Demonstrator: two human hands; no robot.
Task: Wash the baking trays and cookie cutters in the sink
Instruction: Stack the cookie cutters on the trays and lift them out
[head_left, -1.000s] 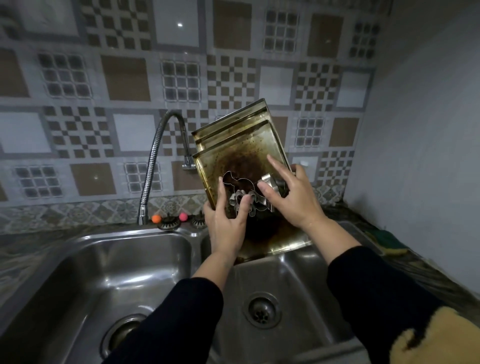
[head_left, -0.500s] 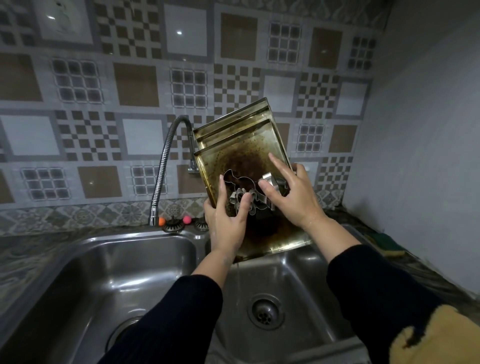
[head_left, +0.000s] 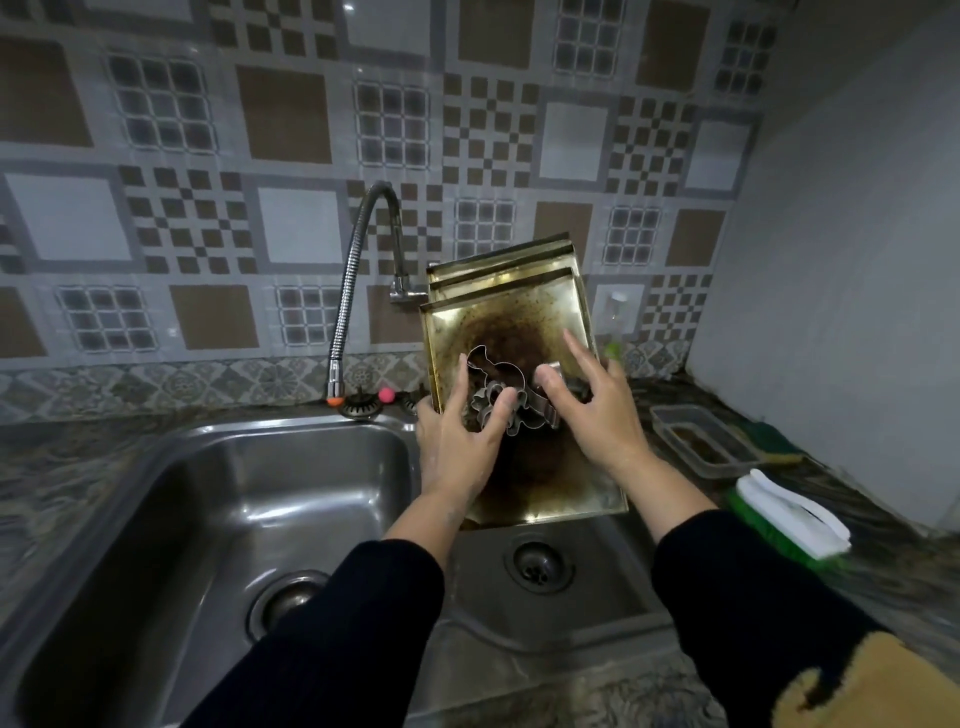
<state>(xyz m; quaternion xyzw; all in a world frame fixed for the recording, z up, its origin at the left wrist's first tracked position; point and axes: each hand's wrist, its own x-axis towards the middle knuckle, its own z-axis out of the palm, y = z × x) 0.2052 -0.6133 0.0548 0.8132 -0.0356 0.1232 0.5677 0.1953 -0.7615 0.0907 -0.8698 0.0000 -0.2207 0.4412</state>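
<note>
A stack of brass-coloured baking trays (head_left: 524, 312) is held tilted above the right basin (head_left: 597, 603) of a steel double sink. The front tray has a dark burnt patch. Several metal cookie cutters (head_left: 493, 374) lie against that patch. My left hand (head_left: 452, 447) grips the stack's left edge, thumb and forefinger on the cutters. My right hand (head_left: 602, 415) grips the right edge, its thumb pressing the cutters and a finger straight on the tray. The trays behind the front one show only their top rims.
A flexible faucet (head_left: 358, 260) arches just left of the trays, no water running. The left basin (head_left: 234, 493) is beside them. On the right counter sit a clear plastic container (head_left: 701, 441), a green sponge (head_left: 769, 434) and a white-and-green scrub brush (head_left: 789, 519).
My view has tipped down and right, bringing the container and brush into sight. Trays and cutters stay in the same two-handed grip over the right basin.
</note>
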